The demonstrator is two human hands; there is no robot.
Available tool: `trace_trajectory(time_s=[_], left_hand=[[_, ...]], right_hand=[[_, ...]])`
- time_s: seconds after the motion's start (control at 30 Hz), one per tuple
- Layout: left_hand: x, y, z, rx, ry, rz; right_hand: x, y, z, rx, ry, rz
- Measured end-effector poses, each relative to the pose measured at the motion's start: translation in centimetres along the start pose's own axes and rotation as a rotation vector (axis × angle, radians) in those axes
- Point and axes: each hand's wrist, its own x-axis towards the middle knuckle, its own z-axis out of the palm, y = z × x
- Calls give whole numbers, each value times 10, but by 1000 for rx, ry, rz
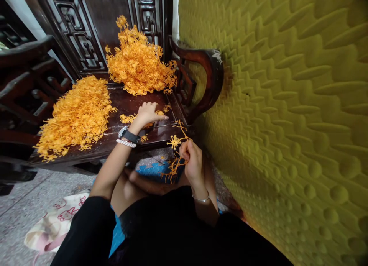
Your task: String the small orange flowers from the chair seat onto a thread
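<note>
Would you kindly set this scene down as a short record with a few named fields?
setting: dark carved wooden bench beside a yellow padded wall
left hand: reaching onto the bench seat, fingers resting on small loose orange pieces
right hand: pinching an orange branched plastic sprig above the lap
left pile: flat heap of orange pieces on the seat
back pile: taller heap against the bench back
floor: cloth bag on speckled tiles
wrists: watch and bead bracelet on left, thin bangle on right
</note>
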Motion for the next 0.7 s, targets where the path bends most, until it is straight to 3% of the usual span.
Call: trace_trajectory(time_s=[0.07,0.17,0.27,0.37,0.43,0.5,0.6,0.7], left_hand=[[-16,1,-2,-183,52,78],[-60,14,6,-602,116,195],[-112,36,31,-902,35,255],[-141,47,58,-979,165,191],[-143,42,66,-989,309,76],[-136,34,63,-1008,398,7],[-124,30,44,-1038,402,59],[-117,46,27,-1099,362,149]], right_hand=[[0,3,-1,-60,30,-43],[0,9,-2,-93,70,-72],[-2,15,-1,-96,20,-40],[-7,18,2,-115,-38,3],[-14,17,4,-131,-93,46],[-21,13,7,-148,-169,97],[-28,6,13,-127,-214,122],[-28,2,15,-43,-115,65]])
